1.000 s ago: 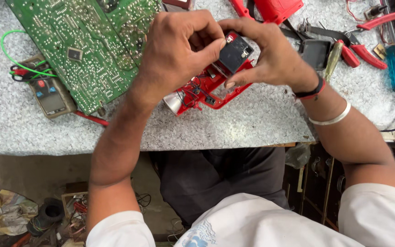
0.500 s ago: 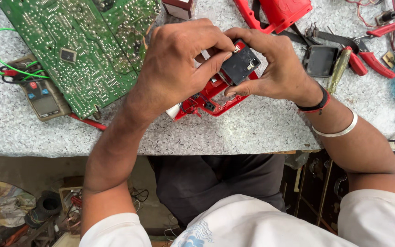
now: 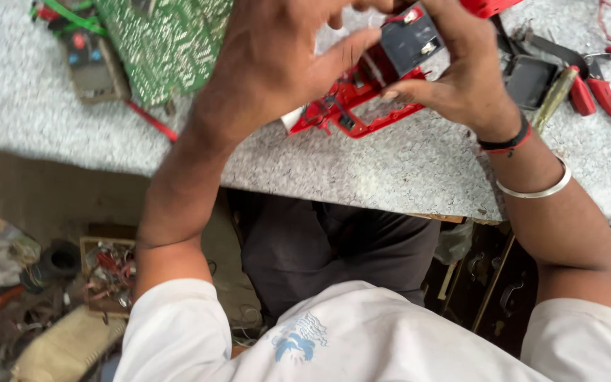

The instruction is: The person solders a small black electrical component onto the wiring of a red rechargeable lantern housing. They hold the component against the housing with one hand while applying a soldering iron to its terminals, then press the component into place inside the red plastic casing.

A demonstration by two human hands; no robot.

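Both hands up at top edge of view, over a speckled grey desk [image 3: 362, 170]. Left hand [image 3: 277, 56] curled around the near-left side of a small black block-shaped part [image 3: 408, 42], thumb pressed along its lower edge; fingertips cut off by the frame top. Right hand [image 3: 461, 78] grips the same black part from the right, fingers wrapped over it, thumb underneath. The black part sits in or right against a red plastic housing [image 3: 362, 106], open frame side showing, which lies tilted on the desk just below the hands; cannot tell if the part is fully seated. Right wrist has a black-red band and a silver bangle. Left of the hands: green circuit board [image 3: 164, 42] lying flat, partly under the left forearm, with a small grey remote-like unit [image 3: 93, 60] and green wire beside it. Right of the hands: a black square piece [image 3: 532, 78], a screwdriver with yellowish handle [image 3: 556, 95], red-handled pliers [image 3: 599, 88]. Below desk edge: dark trousers, white shirt, floor clutter at left.
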